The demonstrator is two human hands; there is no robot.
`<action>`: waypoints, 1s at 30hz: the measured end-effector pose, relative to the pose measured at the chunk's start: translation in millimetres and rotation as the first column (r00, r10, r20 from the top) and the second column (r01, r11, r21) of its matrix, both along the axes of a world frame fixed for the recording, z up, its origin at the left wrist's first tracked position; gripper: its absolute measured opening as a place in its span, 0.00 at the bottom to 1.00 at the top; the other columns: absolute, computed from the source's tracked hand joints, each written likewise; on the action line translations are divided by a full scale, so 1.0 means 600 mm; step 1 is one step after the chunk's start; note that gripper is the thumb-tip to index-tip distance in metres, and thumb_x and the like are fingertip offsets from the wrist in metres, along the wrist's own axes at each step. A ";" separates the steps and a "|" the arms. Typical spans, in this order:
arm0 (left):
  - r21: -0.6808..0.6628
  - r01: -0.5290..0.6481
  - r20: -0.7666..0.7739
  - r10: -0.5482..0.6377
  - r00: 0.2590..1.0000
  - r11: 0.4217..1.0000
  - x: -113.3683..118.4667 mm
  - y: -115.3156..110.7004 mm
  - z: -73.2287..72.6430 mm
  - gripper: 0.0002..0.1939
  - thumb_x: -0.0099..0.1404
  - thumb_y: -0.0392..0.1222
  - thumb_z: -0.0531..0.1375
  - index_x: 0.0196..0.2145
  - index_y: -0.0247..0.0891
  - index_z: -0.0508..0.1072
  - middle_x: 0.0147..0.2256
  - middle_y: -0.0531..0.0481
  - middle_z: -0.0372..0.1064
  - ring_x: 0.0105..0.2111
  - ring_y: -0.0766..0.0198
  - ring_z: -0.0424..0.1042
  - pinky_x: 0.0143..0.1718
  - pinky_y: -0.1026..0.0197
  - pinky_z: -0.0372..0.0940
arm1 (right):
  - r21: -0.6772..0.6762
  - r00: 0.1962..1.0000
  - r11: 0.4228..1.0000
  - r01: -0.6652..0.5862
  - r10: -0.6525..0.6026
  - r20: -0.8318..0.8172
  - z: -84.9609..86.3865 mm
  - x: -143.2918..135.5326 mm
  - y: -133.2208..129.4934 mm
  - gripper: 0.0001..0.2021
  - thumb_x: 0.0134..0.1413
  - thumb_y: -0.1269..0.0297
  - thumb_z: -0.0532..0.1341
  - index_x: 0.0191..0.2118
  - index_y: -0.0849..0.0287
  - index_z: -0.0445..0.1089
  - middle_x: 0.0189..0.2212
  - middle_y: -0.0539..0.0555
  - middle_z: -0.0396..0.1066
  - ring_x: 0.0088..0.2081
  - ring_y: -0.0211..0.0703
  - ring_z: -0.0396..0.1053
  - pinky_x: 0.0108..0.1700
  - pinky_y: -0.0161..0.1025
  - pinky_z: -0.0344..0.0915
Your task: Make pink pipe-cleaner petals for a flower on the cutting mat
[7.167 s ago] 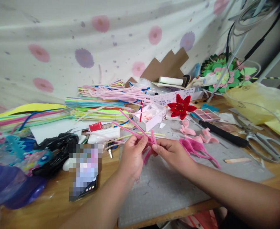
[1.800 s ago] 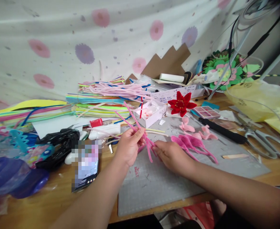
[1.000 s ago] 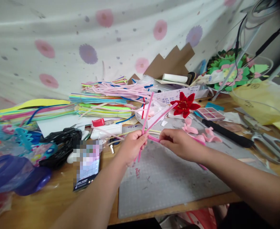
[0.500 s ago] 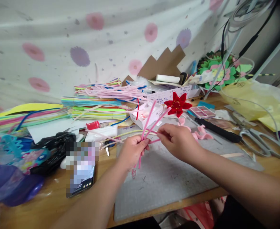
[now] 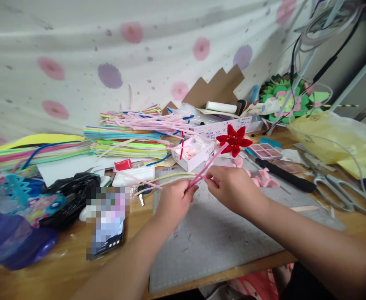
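- Pink fuzzy stems (image 5: 210,163) lie over the near-middle of the grey mat (image 5: 214,254), slanting up to the far right between the two hands.
- The left hand (image 5: 174,199) has thumb and fingers closed on their near-left end; should that pinch loosen, the strands could slide apart.
- The right hand (image 5: 232,187) is just beside it, fingertips curled tight around a pink strand; how much they hold is hidden. Too hard a tug or twist there might kink the stem or drag it from the left grip.
- The far tips overlap the red flower (image 5: 234,141) in view; whether they touch, I cannot tell. A careless swing could snag its petals, or catch the white box (image 5: 198,161) to their left.
- Pale pink curled pieces (image 5: 265,179) lie just beyond the right hand, whose knuckles could push or flatten them.
- The scissors (image 5: 335,189), well apart at right, seem the smaller worry.
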State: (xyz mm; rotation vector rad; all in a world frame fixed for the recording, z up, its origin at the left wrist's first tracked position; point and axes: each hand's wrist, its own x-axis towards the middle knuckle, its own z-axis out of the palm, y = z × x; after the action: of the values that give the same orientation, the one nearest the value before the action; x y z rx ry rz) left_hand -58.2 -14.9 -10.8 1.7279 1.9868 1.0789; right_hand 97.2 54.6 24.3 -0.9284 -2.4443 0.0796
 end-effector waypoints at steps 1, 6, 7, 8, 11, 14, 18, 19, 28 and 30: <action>0.020 0.015 0.014 -0.015 1.000 1.000 0.003 -0.002 0.001 0.08 0.61 0.45 0.56 0.30 0.39 0.72 0.19 0.54 0.68 0.20 0.66 0.66 0.25 0.65 0.55 | -0.031 1.000 1.000 0.005 -0.005 -0.010 0.000 -0.003 0.000 0.03 0.50 0.70 0.57 0.29 0.60 0.67 0.19 0.50 0.68 0.21 0.39 0.65 0.23 0.35 0.47; 0.006 0.094 0.323 -0.091 0.942 0.996 0.013 -0.008 -0.001 0.11 0.64 0.48 0.52 0.30 0.39 0.65 0.20 0.56 0.66 0.16 0.68 0.64 0.19 0.67 0.57 | -0.171 0.965 0.972 -0.159 0.116 -0.237 -0.007 -0.010 -0.003 0.09 0.47 0.72 0.60 0.37 0.60 0.64 0.27 0.52 0.71 0.28 0.40 0.69 0.28 0.34 0.60; 0.000 0.112 0.420 -0.102 0.902 0.994 0.014 -0.007 -0.002 0.11 0.64 0.49 0.52 0.30 0.39 0.64 0.20 0.55 0.66 0.16 0.68 0.64 0.18 0.67 0.58 | -0.185 0.933 0.955 -0.232 0.165 -0.321 -0.012 -0.010 -0.003 0.11 0.47 0.73 0.60 0.39 0.60 0.63 0.30 0.52 0.71 0.30 0.40 0.70 0.31 0.35 0.62; -0.006 0.127 0.518 -0.106 0.849 0.992 0.015 -0.007 -0.002 0.12 0.64 0.49 0.52 0.32 0.39 0.65 0.20 0.55 0.66 0.16 0.68 0.64 0.18 0.67 0.59 | -0.191 0.890 0.934 -0.301 0.204 -0.409 -0.017 -0.009 -0.003 0.13 0.47 0.73 0.60 0.41 0.59 0.62 0.32 0.52 0.71 0.32 0.39 0.70 0.34 0.35 0.64; -0.017 0.164 0.746 -0.097 0.658 0.986 0.016 -0.005 -0.001 0.13 0.62 0.50 0.55 0.33 0.37 0.66 0.19 0.54 0.66 0.15 0.69 0.64 0.17 0.67 0.60 | -0.173 0.745 0.890 -0.422 0.232 -0.625 -0.034 -0.006 0.003 0.11 0.49 0.73 0.61 0.39 0.57 0.61 0.32 0.50 0.69 0.33 0.37 0.70 0.37 0.35 0.67; -0.024 0.216 0.854 -0.093 0.512 0.976 0.014 -0.006 0.004 0.13 0.61 0.49 0.57 0.30 0.36 0.66 0.18 0.53 0.67 0.14 0.70 0.64 0.16 0.69 0.58 | -0.217 0.693 0.856 -0.469 0.204 -0.691 -0.045 -0.004 0.013 0.12 0.48 0.67 0.64 0.40 0.56 0.62 0.36 0.53 0.68 0.39 0.40 0.69 0.42 0.39 0.67; -0.038 0.320 0.908 -0.101 0.407 0.947 0.013 -0.011 0.012 0.13 0.59 0.48 0.59 0.28 0.34 0.68 0.17 0.51 0.68 0.14 0.69 0.64 0.16 0.69 0.58 | -0.444 0.714 0.649 -0.618 0.227 -0.662 -0.048 -0.007 0.018 0.19 0.52 0.60 0.62 0.49 0.57 0.63 0.41 0.56 0.70 0.44 0.44 0.69 0.46 0.43 0.65; -0.032 0.327 0.913 -0.105 0.394 0.945 0.014 -0.011 0.012 0.13 0.58 0.48 0.60 0.28 0.33 0.70 0.18 0.50 0.68 0.15 0.69 0.65 0.17 0.68 0.59 | -0.485 0.713 0.589 -0.646 0.240 -0.659 -0.048 -0.010 0.017 0.16 0.55 0.59 0.59 0.48 0.58 0.64 0.36 0.54 0.72 0.39 0.42 0.71 0.42 0.42 0.66; 0.104 0.137 0.751 -0.169 0.639 0.985 0.001 -0.003 0.001 0.11 0.59 0.45 0.60 0.26 0.34 0.73 0.26 0.52 0.68 0.29 0.67 0.65 0.34 0.64 0.60 | -0.438 0.898 0.820 -0.369 0.194 -0.394 -0.036 -0.018 0.004 0.12 0.60 0.65 0.50 0.25 0.59 0.59 0.20 0.47 0.61 0.23 0.35 0.60 0.27 0.33 0.56; 0.148 0.049 0.751 -0.144 0.644 0.988 -0.006 -0.001 0.003 0.11 0.58 0.46 0.60 0.27 0.35 0.73 0.27 0.53 0.67 0.29 0.66 0.64 0.34 0.64 0.59 | -0.469 0.908 0.795 -0.384 0.234 -0.348 -0.033 -0.016 0.005 0.12 0.60 0.65 0.50 0.25 0.59 0.58 0.19 0.46 0.60 0.23 0.34 0.58 0.26 0.32 0.54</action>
State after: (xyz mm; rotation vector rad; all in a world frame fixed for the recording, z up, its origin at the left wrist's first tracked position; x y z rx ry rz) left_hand -61.7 -15.6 -8.8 1.0879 1.2842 1.5674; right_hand 87.4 57.5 4.7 -0.6465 -2.3155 0.9839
